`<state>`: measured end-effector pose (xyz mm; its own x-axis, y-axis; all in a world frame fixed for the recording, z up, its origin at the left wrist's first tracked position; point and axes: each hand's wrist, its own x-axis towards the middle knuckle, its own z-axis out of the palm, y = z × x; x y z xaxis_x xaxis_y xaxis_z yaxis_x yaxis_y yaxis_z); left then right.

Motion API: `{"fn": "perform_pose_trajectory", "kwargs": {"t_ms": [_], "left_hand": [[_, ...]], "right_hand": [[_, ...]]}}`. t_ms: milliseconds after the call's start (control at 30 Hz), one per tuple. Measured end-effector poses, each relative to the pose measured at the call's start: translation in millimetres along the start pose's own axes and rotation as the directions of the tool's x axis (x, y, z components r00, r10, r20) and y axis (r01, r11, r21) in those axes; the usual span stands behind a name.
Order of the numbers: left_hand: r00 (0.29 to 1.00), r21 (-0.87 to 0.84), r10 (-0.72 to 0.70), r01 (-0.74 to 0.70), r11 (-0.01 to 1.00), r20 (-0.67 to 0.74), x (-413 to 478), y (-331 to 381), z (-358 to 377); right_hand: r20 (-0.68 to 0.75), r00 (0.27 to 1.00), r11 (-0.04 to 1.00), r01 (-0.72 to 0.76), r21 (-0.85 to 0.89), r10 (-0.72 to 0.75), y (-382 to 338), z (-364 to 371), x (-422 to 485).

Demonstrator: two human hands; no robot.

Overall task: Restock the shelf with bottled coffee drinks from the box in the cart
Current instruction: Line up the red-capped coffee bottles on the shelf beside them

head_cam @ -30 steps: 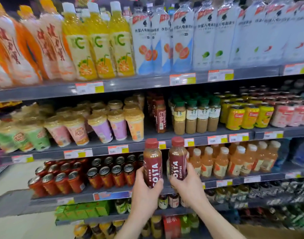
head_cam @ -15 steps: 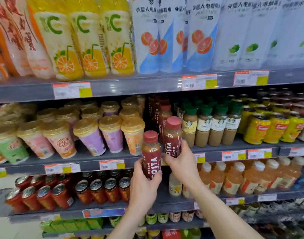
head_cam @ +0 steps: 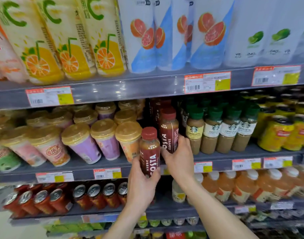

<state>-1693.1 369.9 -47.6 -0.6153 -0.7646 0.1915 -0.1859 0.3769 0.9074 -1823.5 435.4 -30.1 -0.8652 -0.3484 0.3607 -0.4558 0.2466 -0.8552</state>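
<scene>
Costa coffee bottle (head_cam: 148, 152), upright, gripped low by the left hand (head_cam: 141, 185) in front of the shelf (head_cam: 220, 157) edge. The right hand (head_cam: 178, 157) clasps a second Costa bottle (head_cam: 168, 131), base hidden, between lidded cups (head_cam: 128, 138) and Starbucks bottles (head_cam: 213, 133).

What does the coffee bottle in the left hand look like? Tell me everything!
The left bottle is small and looks plastic. It has a dark red cap, brown coffee showing at its shoulder, and a dark red label with white COSTA letters running up its side. It is sealed, nearly upright, and in front of the shelf edge, not yet set down. The left hand grips its lower half. Nothing else clearly touches it.
</scene>
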Motion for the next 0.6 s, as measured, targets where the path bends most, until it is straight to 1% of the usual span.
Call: {"fn": "perform_pose_trajectory", "kwargs": {"t_ms": [100, 267, 367, 533, 600], "left_hand": [[1.0, 0.006, 0.014, -0.014, 1.0, -0.002, 0, 0, -1], [1.0, -0.021, 0.015, -0.015, 1.0, -0.014, 2, -1, -6], [1.0, -0.025, 0.019, -0.02, 0.999, -0.016, 3, -3, -9], [0.999, -0.032, 0.019, -0.02, 0.999, -0.025, 1, -6, -15], [0.999, -0.023, 0.022, -0.022, 0.999, -0.024, 1, -6, -17]], "right_hand": [[0.002, 1.0, 0.998, 0.018, -0.052, -0.018, -1, 2, 0], [0.057, 0.998, 0.997, 0.003, -0.079, 0.002, -5, 5, 2], [0.07, 0.998, 0.998, -0.001, -0.067, 0.006, -4, 9, 0], [0.038, 0.999, 0.999, -0.024, -0.042, 0.026, -1, 10, -2], [0.054, 0.998, 0.998, -0.019, -0.061, 0.022, -2, 12, -2]]}}
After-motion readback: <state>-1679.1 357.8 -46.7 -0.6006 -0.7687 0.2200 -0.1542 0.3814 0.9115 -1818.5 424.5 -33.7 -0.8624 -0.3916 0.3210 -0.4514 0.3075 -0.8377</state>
